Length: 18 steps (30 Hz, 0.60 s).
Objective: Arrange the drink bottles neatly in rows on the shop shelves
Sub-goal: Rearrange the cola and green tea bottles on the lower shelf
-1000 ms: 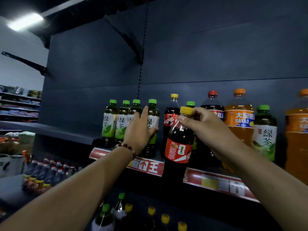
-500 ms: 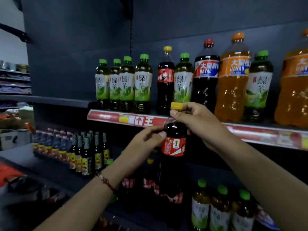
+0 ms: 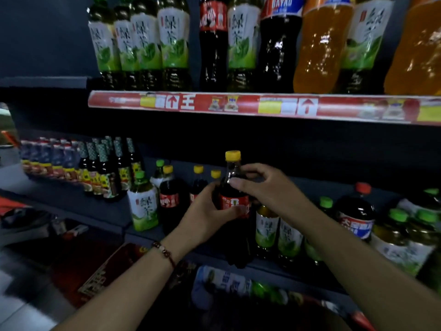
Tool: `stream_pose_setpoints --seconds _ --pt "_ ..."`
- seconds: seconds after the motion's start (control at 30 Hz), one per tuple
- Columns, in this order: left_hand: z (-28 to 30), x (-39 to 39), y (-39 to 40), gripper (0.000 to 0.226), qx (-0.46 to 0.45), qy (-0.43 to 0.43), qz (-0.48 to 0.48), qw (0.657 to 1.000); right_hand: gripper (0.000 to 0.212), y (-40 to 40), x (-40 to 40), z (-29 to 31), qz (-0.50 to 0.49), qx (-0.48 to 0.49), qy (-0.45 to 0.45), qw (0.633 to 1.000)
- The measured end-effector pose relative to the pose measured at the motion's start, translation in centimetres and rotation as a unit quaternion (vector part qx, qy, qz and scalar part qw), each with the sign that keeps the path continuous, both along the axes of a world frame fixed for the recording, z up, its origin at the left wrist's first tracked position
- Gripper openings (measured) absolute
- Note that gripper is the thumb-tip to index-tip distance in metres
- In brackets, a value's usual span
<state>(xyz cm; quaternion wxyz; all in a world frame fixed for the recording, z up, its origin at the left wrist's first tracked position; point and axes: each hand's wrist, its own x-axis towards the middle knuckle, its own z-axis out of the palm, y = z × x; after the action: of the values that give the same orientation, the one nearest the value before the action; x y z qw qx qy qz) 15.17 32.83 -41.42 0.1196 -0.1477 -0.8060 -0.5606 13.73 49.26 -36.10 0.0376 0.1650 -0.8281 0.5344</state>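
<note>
A dark cola bottle (image 3: 232, 173) with a yellow cap and red label stands upright in front of the lower shelf (image 3: 90, 199). My left hand (image 3: 205, 216) grips its body at the label. My right hand (image 3: 260, 187) pinches its neck just under the cap. Behind and left of it stand three more yellow-capped cola bottles (image 3: 170, 194). A green tea bottle (image 3: 143, 206) stands at their left. More green tea bottles (image 3: 276, 228) stand to the right of the held bottle.
The upper shelf with a red price strip (image 3: 191, 105) carries green tea, cola and orange soda bottles (image 3: 317, 48). Small dark bottles (image 3: 107, 168) fill the lower shelf's left. A large cola bottle (image 3: 355, 211) stands at the right. Packages lie below the shelf.
Both hands have brought the cola bottle down from the upper shelf to the lower shelf. My left hand left the green tea bottles and took hold of the cola bottle's body.
</note>
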Motion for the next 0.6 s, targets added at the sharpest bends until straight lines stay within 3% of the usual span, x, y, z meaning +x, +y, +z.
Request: stream_pose_setpoints --seconds 0.1,0.23,0.3,0.4,0.5,0.6 --pt "-2.2 -0.8 0.9 0.042 0.029 -0.035 -0.013 0.999 0.051 1.3 -0.4 -1.9 0.016 0.067 -0.033 0.997" --pt "-4.8 -2.1 2.2 0.049 0.024 -0.042 0.009 0.999 0.039 3.0 -2.2 -2.7 -0.014 0.059 -0.037 0.997" --pt "-5.6 -2.8 3.0 0.048 0.046 -0.05 0.02 0.997 0.046 3.9 -3.5 -3.0 -0.076 0.163 0.024 0.983" --pt "-6.8 -3.8 3.7 0.058 0.04 -0.04 0.038 0.998 0.062 4.8 -5.8 -3.6 -0.08 0.326 0.065 0.94" --pt "-7.9 -4.3 4.0 0.067 0.025 -0.031 0.044 0.998 0.067 4.7 -7.7 -4.4 -0.048 0.406 0.036 0.912" --pt "-8.6 -4.5 4.3 0.067 0.022 -0.023 0.044 0.999 0.056 4.3 -9.2 -4.7 -0.052 0.455 0.054 0.888"
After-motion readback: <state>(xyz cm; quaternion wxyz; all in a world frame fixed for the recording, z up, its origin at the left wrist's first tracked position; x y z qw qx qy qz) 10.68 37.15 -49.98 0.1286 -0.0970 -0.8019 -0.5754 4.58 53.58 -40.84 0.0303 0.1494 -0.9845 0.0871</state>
